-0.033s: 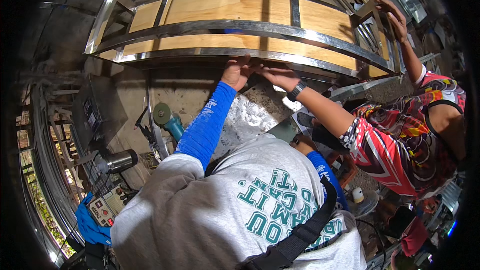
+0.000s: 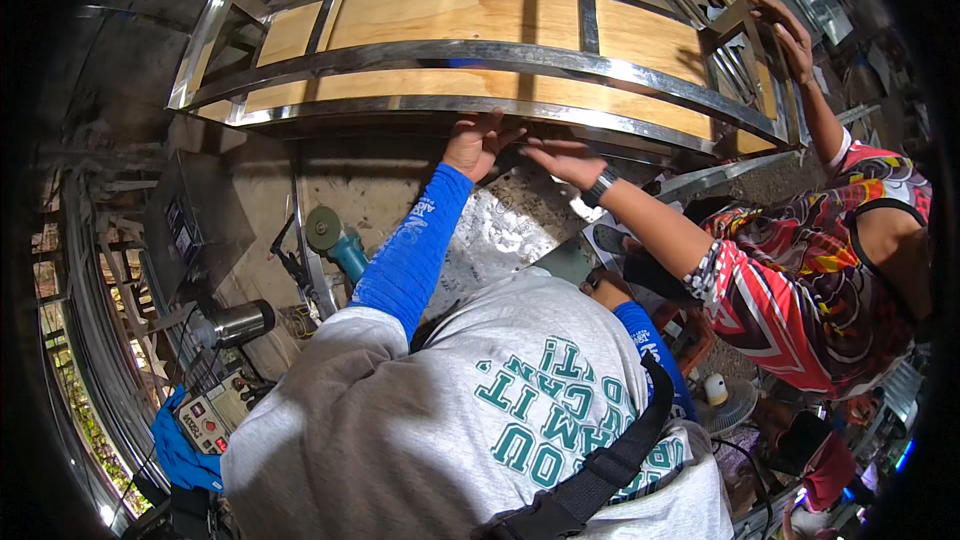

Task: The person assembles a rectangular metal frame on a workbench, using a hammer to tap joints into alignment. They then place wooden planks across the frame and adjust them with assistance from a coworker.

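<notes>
A long frame of shiny square metal tubing (image 2: 450,55) with plywood panels (image 2: 440,15) stretches across the far side. My left hand (image 2: 480,145), at the end of a blue sleeve, is at its near lower rail, palm up, fingers apart. The upper fingertips meet or overlap the rail's edge; I cannot tell whether they bear its weight. Just right of it is a co-worker's hand (image 2: 568,162) with a wristwatch, a small gap between the two. The co-worker's other hand (image 2: 790,35) rests on the frame's right end. Low on the right, my right hand (image 2: 605,290) is shadowed and its fingers are mostly hidden.
An angle grinder (image 2: 340,240) with a green disc lies left of my left forearm. Further left are a steel tumbler (image 2: 240,323), a control box with knobs (image 2: 215,415) and a blue cloth (image 2: 185,445). A fan (image 2: 728,405) stands at the lower right.
The co-worker's watch hand has drawn slightly right, opening a gap from my left hand. The frame and my hands look unmoved.
</notes>
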Demonstrator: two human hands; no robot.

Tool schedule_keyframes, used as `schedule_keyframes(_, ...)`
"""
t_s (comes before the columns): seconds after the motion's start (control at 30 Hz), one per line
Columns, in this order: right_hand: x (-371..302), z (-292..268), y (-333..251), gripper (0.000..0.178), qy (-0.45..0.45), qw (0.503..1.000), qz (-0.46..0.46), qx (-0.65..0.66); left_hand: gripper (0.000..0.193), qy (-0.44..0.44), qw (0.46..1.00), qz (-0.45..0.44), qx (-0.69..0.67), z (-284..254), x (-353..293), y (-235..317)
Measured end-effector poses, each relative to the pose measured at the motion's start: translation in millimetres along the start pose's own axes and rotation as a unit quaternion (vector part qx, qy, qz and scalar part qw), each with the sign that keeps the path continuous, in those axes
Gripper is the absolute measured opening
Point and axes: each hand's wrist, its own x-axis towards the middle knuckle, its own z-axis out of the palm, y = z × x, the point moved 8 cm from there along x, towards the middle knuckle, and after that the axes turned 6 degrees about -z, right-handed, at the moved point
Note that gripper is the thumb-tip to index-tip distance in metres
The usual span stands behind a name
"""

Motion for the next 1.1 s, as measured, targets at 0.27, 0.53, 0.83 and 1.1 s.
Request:
schedule_keyframes(0.27,-5,0,23,0.038,0.004,0.999,0.033,-0.027,0.018,0.028,0.999,-0.008,-0.037,-13,12,-7)
schedule_keyframes(0.53,-6,5,31,0.039,-0.002,0.999,0.034,-0.026,0.023,0.107,0.993,0.052,-0.009,13,4,7)
schedule_keyframes(0.83,-12,2,17,0.037,0.016,0.999,0.029,-0.026,0.04,0.248,0.967,0.064,0.001,18,0,10)
schedule_keyframes(1.1,-15,11,33,0.037,0.023,0.999,0.043,-0.011,0.026,0.346,0.934,0.082,0.032,3,2,9)
